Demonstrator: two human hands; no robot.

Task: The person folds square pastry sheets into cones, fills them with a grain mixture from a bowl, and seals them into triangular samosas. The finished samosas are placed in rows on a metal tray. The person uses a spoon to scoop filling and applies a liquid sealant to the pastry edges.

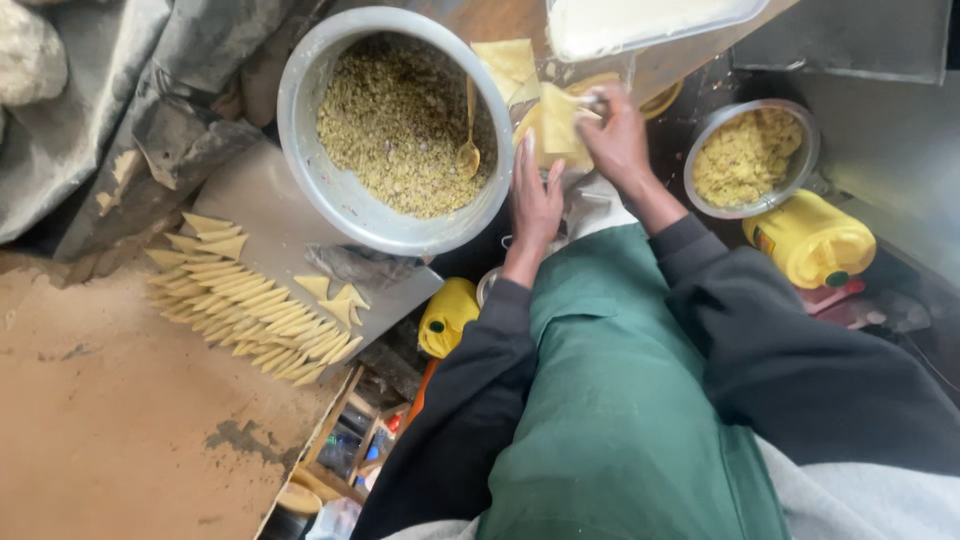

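pastry sheet folded between two hands beside the filling bowl

a pale yellow pastry sheet (553,125) is held at the far edge of the tabletop (260,195), just right of the large metal bowl (300,110). the left hand (535,195) is laid flat against the near side of the sheet, fingers extended and not clenched. the right hand (615,135) is closed on the sheet's right edge, with the fingertips pinched at its upper corner. a second pastry sheet (508,65) is seen just beyond the held one, touching the bowl's rim.

the large bowl is filled with a coarse green-yellow filling (395,120). a spoon (468,150) is left standing in the filling at the right side of the bowl, bowl end down.

on the tabletop to the left of the bowl, a row of folded pastry cones (250,305) is laid side by side, with a few loose triangles (340,300) near it.

to the right of the hands, a smaller metal bowl (800,165) of yellow filling is placed, and a yellow jug (810,240) lies on its side just beside it. another yellow container (447,318) is seen below the tabletop edge. green trousers and dark sleeves are visible in the foreground.
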